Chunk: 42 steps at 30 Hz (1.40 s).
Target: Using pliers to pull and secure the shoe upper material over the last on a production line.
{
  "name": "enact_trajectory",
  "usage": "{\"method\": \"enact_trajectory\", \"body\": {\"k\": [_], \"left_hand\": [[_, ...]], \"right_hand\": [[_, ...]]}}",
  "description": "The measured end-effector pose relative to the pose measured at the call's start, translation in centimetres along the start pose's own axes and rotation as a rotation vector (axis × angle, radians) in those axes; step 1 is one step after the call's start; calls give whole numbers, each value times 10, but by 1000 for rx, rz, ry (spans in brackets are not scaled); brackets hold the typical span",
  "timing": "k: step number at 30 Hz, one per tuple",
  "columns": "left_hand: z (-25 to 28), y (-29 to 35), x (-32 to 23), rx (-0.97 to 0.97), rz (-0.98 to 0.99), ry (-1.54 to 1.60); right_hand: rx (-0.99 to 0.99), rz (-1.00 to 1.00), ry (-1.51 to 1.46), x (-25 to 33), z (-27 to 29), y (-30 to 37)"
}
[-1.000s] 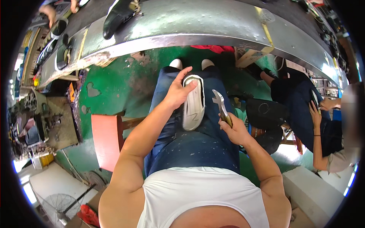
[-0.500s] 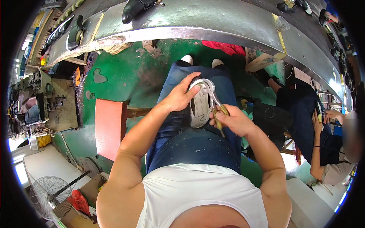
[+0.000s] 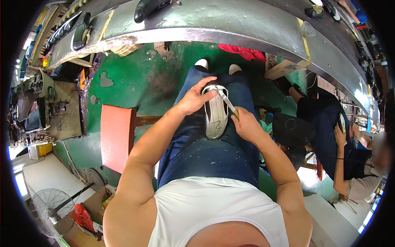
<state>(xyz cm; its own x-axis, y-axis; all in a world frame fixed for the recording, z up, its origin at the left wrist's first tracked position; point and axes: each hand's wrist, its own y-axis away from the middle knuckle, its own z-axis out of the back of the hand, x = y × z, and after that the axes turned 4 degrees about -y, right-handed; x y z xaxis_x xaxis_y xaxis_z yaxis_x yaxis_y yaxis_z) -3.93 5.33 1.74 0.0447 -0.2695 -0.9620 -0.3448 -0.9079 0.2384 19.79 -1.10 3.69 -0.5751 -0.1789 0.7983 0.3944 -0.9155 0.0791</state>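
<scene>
Your left grip (image 3: 196,99) pinches the far end of the pale shoe (image 3: 214,120), sole up on your lap (image 3: 242,93); your right is wrapped around the pincers (image 3: 228,105). Apparently you're working that end's rim: next calls for 1 steady left hold while the pincers, bite unclear, pull.

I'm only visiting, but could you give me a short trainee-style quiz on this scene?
1. What does the bare right hand hold?
A) a wooden brush
B) a silver metal tool with a yellowish handle
C) a black spool

2. True or false: the bare left hand's thumb touches the off-white, oblong shoe marked with a dark squiggle.

3. What colour is the grey-patched floor below the long grey metal bench?

Key: 1 B; 2 True; 3 Green.
</scene>
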Motion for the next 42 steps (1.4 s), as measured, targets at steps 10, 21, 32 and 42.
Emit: {"method": "enact_trajectory", "body": {"k": [10,21,32,42], "left_hand": [[-13,2,4,-139,-35,-45],[-6,-15,19,-149,-109,-276],[42,-4,-54,-105,-150,61],[32,13,-26,10,23,-78]], "right_hand": [[447,-352,-431,20,48,33],[86,-449,-430,-8,40,28],[-210,-692,451,-67,78,252],[-328,-957,-236,-27,-38,308]]}}
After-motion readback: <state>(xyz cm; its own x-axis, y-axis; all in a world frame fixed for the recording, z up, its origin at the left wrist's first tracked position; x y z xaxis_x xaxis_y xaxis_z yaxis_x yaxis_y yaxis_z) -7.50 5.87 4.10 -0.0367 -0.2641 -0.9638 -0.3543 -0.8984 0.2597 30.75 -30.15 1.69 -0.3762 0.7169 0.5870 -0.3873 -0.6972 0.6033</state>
